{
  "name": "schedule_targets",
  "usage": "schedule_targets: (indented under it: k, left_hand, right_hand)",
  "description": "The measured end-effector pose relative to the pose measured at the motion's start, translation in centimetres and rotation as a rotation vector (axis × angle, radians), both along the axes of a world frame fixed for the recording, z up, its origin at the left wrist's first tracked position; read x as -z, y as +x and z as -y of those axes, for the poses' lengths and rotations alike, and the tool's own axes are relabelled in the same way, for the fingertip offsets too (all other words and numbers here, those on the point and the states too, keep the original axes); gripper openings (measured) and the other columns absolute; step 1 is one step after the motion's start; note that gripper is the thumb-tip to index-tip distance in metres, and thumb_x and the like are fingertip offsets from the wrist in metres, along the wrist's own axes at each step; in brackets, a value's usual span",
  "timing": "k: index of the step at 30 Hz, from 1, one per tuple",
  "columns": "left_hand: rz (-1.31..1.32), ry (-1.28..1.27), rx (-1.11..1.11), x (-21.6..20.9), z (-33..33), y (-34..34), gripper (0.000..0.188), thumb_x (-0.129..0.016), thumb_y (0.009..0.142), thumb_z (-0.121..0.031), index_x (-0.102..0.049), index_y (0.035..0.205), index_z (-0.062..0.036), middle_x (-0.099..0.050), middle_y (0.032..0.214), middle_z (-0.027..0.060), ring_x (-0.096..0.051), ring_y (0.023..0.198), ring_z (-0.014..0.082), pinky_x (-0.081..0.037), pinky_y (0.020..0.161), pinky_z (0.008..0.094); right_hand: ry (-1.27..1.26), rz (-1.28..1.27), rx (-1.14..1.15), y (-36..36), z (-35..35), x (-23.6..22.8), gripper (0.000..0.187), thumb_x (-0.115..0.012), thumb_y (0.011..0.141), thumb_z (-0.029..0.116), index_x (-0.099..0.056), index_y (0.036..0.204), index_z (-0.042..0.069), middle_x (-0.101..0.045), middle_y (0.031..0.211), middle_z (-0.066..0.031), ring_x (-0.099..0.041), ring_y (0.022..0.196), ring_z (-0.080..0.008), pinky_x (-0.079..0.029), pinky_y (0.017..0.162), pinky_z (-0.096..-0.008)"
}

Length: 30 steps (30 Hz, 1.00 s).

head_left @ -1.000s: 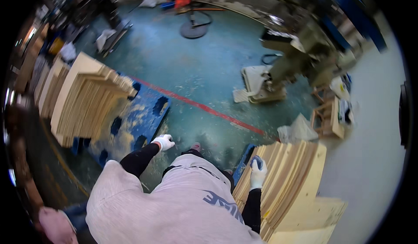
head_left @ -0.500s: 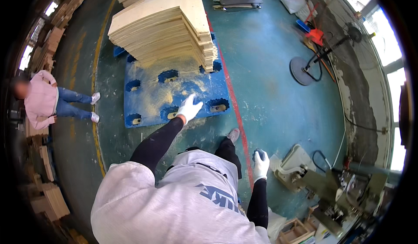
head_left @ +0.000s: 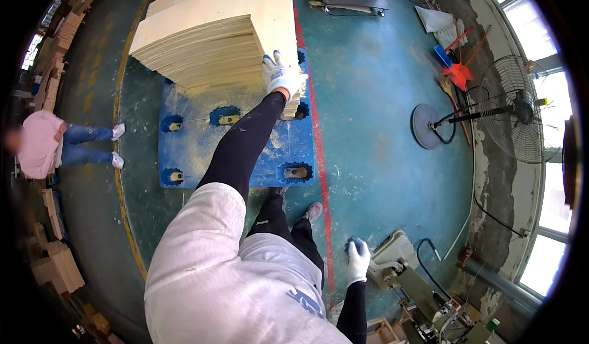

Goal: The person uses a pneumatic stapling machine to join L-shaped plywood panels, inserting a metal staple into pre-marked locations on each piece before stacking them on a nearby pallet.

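My left hand (head_left: pixel 281 77), in a white glove with blue fingertips, reaches forward with spread fingers onto the near right corner of a tall stack of pale wooden boards (head_left: pixel 202 49). It seems to touch the boards without gripping any. The stack stands on the far part of a blue plastic pallet (head_left: pixel 245 172) strewn with sawdust. My right hand (head_left: pixel 358 261), gloved alike, hangs low at my right side, apart from the stack. Its fingers are curled in, and no object shows in them.
A floor fan (head_left: pixel 515 108) stands at right, near a red dustpan (head_left: pixel 457 75) and the wall. Machinery (head_left: pixel 423 289) is at lower right. A wheeled machine base (head_left: pixel 350 0) stands far ahead. A person in pink (head_left: pixel 42 144) stands at left, past a yellow floor line (head_left: pixel 116 135).
My left hand has moved forward and right from above the pallet to the boards' corner. I have come closer to the stack. My right hand still hangs at my side.
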<state>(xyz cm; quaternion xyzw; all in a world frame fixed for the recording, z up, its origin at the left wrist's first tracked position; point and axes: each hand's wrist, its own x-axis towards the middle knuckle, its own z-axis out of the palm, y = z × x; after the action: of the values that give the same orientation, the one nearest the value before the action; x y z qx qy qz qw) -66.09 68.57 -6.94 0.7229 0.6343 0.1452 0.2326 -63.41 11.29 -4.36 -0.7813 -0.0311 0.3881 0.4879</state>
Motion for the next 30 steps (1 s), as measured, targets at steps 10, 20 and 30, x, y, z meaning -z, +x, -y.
schedule_targets:
  k: [10, 20, 30]
  left_hand:
    - [0.216, -0.038, -0.05, -0.9, 4.8, -7.2, 0.103, -0.08, 0.073, -0.022, -0.025, 0.156, 0.0019, -0.012, 0.161, 0.0362, -0.019, 0.151, 0.0458, -0.02, 0.125, 0.0431]
    - [0.294, -0.124, 0.238, -6.5, 36.1, -19.6, 0.112, -0.088, 0.066, -0.023, -0.025, 0.157, -0.0095, -0.02, 0.153, 0.0383, -0.028, 0.141, 0.0549, -0.028, 0.119, 0.0506]
    - [0.306, -0.671, 1.072, -10.0, 53.5, -19.0, 0.081, -0.077, 0.085, -0.038, -0.041, 0.15, -0.0048, -0.033, 0.154, 0.0286, -0.032, 0.144, 0.0445, -0.029, 0.119, 0.0482]
  right_hand:
    - [0.154, 0.024, -0.112, 0.2, -11.0, 2.2, 0.026, -0.066, 0.097, 0.013, -0.065, 0.116, -0.004, -0.07, 0.098, -0.0039, -0.061, 0.089, -0.0089, -0.05, 0.081, -0.026]
    - [0.693, -0.925, -0.031, -3.1, -26.0, 3.5, 0.057, -0.067, 0.099, 0.027, -0.045, 0.148, 0.007, -0.061, 0.134, -0.0079, -0.065, 0.108, -0.0201, -0.055, 0.091, -0.0372]
    - [0.474, -0.183, -0.082, 4.1, 6.3, -2.0, 0.041, -0.071, 0.093, 0.007, -0.06, 0.13, -0.007, -0.069, 0.12, -0.0071, -0.064, 0.103, -0.0108, -0.049, 0.093, -0.0254]
